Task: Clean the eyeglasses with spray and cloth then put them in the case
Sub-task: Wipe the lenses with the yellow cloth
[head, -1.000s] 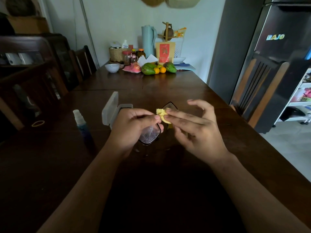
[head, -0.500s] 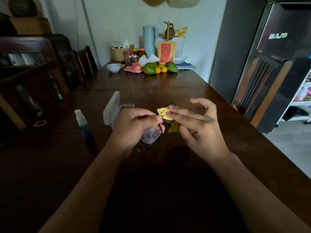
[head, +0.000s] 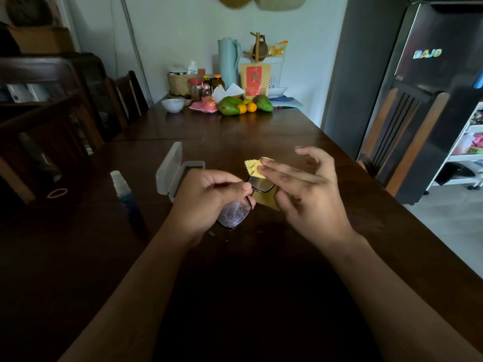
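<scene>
Dark-framed eyeglasses [head: 235, 214] are held over the wooden table [head: 261, 296], the near lens speckled with droplets and the frame gripped by the left hand [head: 209, 199]. The right hand [head: 305, 194] pinches the yellow cloth [head: 253, 169], which has slid up the far lens, baring more glass. The open case [head: 170, 173] lies just behind.

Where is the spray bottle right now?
In the head view the spray bottle stands upright on the wooden table, on the left side, just left of the open glasses case and apart from the left hand.

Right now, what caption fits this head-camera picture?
Left hand grips black-framed eyeglasses while right hand pinches a yellow cloth over one lens.
</scene>
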`<state>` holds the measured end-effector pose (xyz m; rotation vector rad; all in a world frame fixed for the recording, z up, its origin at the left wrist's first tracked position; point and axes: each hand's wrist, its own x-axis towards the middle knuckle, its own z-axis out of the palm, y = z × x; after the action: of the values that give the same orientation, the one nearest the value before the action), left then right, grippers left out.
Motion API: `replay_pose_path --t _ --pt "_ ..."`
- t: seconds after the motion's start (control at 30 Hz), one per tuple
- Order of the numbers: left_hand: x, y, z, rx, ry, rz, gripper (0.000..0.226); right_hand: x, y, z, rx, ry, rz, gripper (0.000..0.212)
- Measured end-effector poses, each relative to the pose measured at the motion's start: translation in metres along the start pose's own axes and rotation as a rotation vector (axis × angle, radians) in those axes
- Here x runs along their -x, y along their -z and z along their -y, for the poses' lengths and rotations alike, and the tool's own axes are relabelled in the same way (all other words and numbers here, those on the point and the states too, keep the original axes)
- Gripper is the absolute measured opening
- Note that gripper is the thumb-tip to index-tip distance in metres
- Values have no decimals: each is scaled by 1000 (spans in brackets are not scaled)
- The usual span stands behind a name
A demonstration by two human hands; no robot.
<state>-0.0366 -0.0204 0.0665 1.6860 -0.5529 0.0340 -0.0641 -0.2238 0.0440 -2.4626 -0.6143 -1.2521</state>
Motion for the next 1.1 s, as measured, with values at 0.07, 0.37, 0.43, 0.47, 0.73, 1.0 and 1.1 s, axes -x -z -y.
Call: replay_pose_path --t 0.07,0.37,0.43,0.47,0.73,1.0,1.1 --pt "0 1 0 11 1 -1 10 1 0 2 -3 65 13 47" --pt "0 0 -1 12 -10 -22 10 6 4 -3 31 55 -8 40" --pt "-1 2 0 12 -12 -30 12 6 4 -2 27 123 5 35" --pt "-1 2 0 13 -16 -32 12 6 4 -2 25 121 -3 34" --pt "0 3 0 -7 -5 -67 17 6 6 0 45 94 -21 31" --pt "0 2 -1 24 26 -92 15 7 2 0 29 71 -58 28" --pt "0 2 -2 22 30 -98 13 7 1 -6 23 57 -80 26"
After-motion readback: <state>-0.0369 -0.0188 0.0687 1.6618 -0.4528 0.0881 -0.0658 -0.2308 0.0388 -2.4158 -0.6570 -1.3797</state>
